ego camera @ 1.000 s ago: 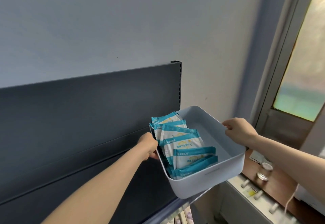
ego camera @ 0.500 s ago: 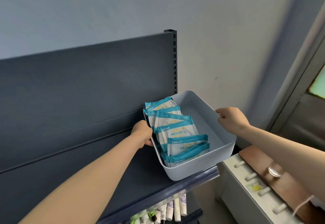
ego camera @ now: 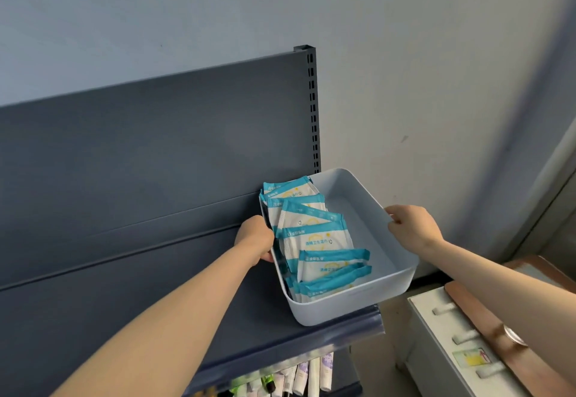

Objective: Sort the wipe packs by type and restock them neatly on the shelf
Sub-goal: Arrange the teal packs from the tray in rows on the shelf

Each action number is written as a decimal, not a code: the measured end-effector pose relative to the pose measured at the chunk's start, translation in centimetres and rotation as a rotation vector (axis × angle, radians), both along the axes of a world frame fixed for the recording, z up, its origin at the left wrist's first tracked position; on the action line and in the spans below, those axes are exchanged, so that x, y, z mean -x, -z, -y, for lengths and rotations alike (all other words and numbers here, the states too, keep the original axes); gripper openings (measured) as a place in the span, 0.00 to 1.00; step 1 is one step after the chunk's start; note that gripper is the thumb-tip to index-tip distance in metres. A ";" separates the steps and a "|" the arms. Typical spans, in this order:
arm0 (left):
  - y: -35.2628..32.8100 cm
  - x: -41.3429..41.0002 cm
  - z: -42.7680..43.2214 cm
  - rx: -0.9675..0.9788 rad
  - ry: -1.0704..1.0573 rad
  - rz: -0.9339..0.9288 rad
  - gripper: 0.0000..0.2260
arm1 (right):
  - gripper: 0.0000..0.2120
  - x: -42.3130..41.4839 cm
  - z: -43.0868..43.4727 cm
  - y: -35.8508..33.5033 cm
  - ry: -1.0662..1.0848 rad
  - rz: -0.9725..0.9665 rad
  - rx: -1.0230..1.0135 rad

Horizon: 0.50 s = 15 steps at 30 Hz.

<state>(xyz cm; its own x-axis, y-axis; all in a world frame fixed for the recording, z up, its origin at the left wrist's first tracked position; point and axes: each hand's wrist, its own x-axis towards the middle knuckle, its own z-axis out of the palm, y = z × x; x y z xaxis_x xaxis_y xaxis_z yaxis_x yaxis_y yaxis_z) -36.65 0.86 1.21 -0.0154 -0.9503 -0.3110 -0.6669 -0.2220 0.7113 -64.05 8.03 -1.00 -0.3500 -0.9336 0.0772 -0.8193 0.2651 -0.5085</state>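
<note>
Wipe packs [ego camera: 314, 240] sit in bin [ego camera: 343, 306] gripped by left hand [ego camera: 254, 237] and right hand [ego camera: 411, 225].

Teal-and-white wipe packs [ego camera: 314, 240] lie overlapped along the left side of a pale grey bin [ego camera: 402, 275] resting on the dark shelf's [ego camera: 156, 303] right end.

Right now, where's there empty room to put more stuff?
The shelf is bare left of the bin, between the back panel and the front edge. Inside the bin, the right half is bare; wipe packs crowd its left side. The left hand and right hand grip its rims.
</note>
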 end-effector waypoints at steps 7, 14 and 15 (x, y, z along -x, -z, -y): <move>0.9 -0.3 -0.4 0.013 0.039 0.058 0.09 | 0.19 0.1 -0.6 1.6 -0.014 -0.063 0.034; 0.9 -0.2 -0.4 0.024 0.015 -0.018 0.06 | 0.16 0.2 -0.4 1.0 -0.032 -0.066 -0.057; 1.0 -0.5 -0.3 0.022 0.001 -0.017 0.09 | 0.16 0.2 -0.4 0.7 -0.032 -0.059 -0.073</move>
<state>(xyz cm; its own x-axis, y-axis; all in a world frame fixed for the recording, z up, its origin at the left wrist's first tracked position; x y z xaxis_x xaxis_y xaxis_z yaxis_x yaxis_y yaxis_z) -36.19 1.18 0.26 -0.0213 -0.9570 -0.2893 -0.6552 -0.2052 0.7271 -64.22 8.46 -1.69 -0.3172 -0.9480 0.0278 -0.8558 0.2735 -0.4391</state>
